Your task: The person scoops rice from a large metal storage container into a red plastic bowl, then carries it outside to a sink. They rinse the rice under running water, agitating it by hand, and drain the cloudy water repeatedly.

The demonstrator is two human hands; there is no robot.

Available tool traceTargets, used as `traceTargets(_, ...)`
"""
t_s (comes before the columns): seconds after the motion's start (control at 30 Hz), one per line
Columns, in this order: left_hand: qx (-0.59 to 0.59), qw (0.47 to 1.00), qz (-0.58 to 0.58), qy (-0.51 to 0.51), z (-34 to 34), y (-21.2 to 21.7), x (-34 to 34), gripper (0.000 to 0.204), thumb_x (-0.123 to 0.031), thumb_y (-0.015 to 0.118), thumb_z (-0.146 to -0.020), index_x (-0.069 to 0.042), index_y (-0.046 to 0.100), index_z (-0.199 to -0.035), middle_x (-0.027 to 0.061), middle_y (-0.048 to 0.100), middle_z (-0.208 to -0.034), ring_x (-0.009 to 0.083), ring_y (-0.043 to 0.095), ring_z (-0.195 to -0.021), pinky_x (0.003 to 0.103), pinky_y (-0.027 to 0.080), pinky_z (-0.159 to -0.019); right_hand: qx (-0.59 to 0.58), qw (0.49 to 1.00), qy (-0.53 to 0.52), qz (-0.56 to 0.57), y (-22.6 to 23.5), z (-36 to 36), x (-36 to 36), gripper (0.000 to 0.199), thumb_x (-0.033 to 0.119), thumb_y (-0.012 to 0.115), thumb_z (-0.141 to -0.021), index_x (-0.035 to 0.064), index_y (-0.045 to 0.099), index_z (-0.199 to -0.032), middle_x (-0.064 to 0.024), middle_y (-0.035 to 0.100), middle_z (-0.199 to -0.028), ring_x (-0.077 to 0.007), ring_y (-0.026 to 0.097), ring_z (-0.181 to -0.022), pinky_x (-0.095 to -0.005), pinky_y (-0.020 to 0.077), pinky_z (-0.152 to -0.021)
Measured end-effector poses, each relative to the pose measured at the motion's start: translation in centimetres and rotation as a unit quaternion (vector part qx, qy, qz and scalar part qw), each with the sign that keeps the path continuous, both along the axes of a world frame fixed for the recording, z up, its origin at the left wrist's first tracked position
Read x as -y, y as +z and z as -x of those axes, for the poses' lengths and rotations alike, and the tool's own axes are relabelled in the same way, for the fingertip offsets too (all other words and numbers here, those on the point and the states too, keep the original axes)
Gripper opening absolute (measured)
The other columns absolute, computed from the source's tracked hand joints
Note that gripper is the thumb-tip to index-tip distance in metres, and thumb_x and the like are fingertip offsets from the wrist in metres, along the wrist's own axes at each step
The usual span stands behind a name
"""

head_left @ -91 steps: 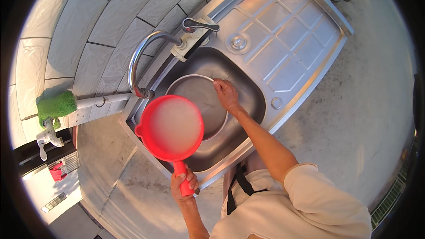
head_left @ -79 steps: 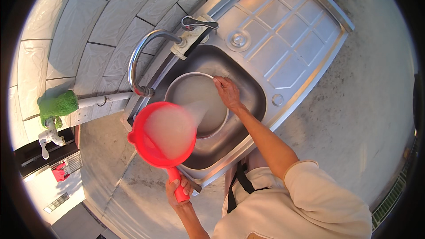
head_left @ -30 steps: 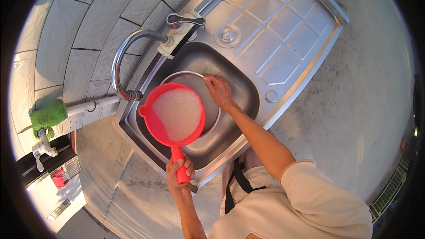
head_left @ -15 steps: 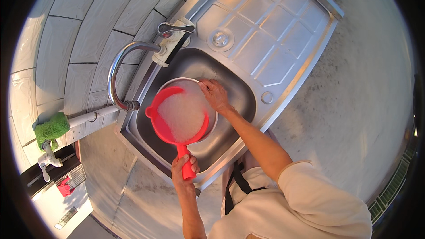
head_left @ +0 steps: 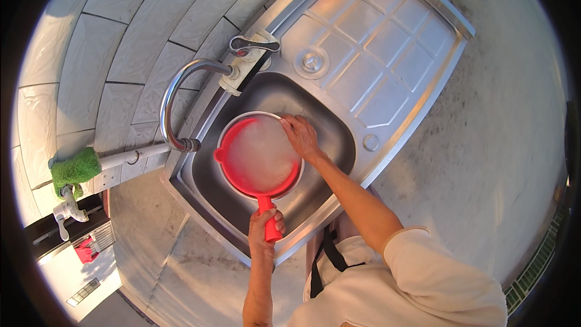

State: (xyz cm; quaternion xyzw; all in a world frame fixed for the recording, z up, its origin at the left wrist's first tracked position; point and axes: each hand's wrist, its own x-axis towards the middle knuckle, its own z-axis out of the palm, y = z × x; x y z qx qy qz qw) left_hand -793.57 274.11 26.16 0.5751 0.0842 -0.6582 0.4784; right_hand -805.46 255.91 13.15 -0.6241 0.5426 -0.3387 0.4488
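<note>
Your left hand (head_left: 264,225) grip is pressed around the red strainer's handle (head_left: 267,221); your right hand (head_left: 301,137) grip pinches the steel bowl's rim (head_left: 290,118) just beside the red strainer (head_left: 257,157).

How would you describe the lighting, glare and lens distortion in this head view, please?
Head view: warm, low sunlight; the drainboard glares pale, while the sink basin lies in shade; fisheye bends the wall tiles and sink edges toward the dark round rim; the red strainer and both hands, left hand and right hand, look sharp; its contents look hazy white.
</note>
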Motion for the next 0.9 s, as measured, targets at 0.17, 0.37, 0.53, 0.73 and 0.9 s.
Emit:
traceTargets(0.17,-0.036,0.999,0.031,0.027,0.3,-0.3,-0.4,0.018,-0.008,0.058,-0.08,0.0,0.054,-0.095,0.0038,0.049,-0.067,0.012,0.044,-0.047,0.027,0.037,-0.043,-0.023,0.999,-0.013,-0.026,-0.7,-2.7,0.8,0.035,0.039,0.044,-0.094,0.0127,0.063,-0.108,-0.0164,0.058,-0.089,-0.0354,0.057,-0.09,-0.0438,0.0445,-0.078)
traceTargets(0.37,-0.074,0.993,0.076,0.058,-0.1,1.1,-2.0,0.022,-0.01,0.056,-0.08,0.001,0.052,-0.099,0.0032,0.046,-0.067,0.0104,0.041,-0.046,0.025,0.035,-0.041,-0.021,0.999,-0.026,-0.039,-0.4,-0.5,-0.1,0.036,0.042,0.044,-0.094,0.0136,0.063,-0.106,-0.0149,0.056,-0.088,-0.0344,0.056,-0.09,-0.0442,0.0448,-0.078)
traceTargets(0.53,-0.06,0.99,0.088,0.092,-0.6,3.9,-4.1,0.025,-0.01,0.056,-0.079,0.001,0.051,-0.101,0.0046,0.047,-0.067,0.0099,0.04,-0.044,0.025,0.035,-0.039,-0.01,0.999,-0.029,-0.045,-0.3,-0.9,0.0,0.037,0.044,0.044,-0.093,0.0161,0.063,-0.107,-0.0128,0.056,-0.087,-0.0327,0.057,-0.089,-0.0432,0.0452,-0.077)
traceTargets(0.73,0.014,0.991,0.082,0.105,-1.6,6.3,-5.4,0.028,-0.009,0.058,-0.075,0.001,0.051,-0.1,0.0069,0.048,-0.066,0.0127,0.045,-0.044,0.027,0.035,-0.038,-0.02,0.999,-0.025,-0.032,-0.5,-1.2,0.0,0.038,0.046,0.042,-0.094,0.0167,0.063,-0.105,-0.0129,0.055,-0.085,-0.0334,0.056,-0.087,-0.0429,0.0452,-0.076)
traceTargets(0.9,0.078,0.99,0.111,0.048,-2.2,7.2,-7.0,0.034,-0.017,0.06,-0.077,0.0,0.049,-0.105,0.0072,0.048,-0.067,0.013,0.044,-0.042,0.025,0.036,-0.036,-0.032,0.998,-0.018,-0.049,-0.1,-0.9,0.2,0.033,0.044,0.046,-0.093,0.0176,0.063,-0.104,-0.0135,0.055,-0.084,-0.0335,0.057,-0.087,-0.0438,0.0451,-0.076)
